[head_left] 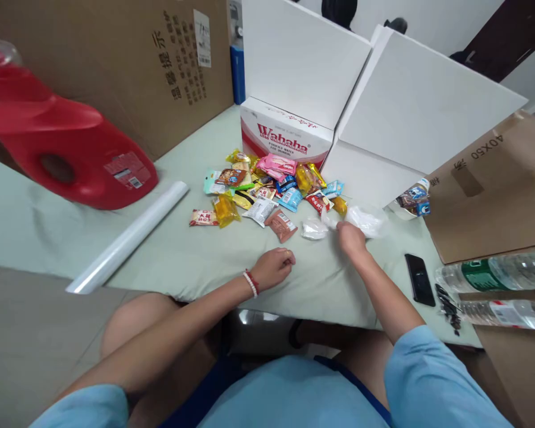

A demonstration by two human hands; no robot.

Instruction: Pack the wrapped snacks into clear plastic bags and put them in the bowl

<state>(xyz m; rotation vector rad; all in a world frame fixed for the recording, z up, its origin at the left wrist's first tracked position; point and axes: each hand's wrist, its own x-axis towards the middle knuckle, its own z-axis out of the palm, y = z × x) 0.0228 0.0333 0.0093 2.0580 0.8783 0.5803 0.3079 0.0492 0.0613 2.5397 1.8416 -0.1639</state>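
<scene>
My left hand [274,267] rests on the cloth near the table's front edge, fingers curled in and nothing seen in them. To its right and farther back, my right hand [351,239] pinches a thin clear plastic bag [330,219]; its fingertips are partly hidden. Beside that hand lies a crumpled clear plastic bag [366,221], and left of it a small folded plastic bag [314,228]. A brown snack packet [282,226] lies just beyond my left hand. Behind it spreads a pile of wrapped snacks [267,184] in yellow, pink, blue and white.
A Wahaba-like printed white-and-red carton [288,137] and white boards [383,107] stand behind. At left are a red detergent jug [80,142] and a white roll [131,238]. A phone [419,279], water bottles [494,273] and a container of snacks [414,201] are at right.
</scene>
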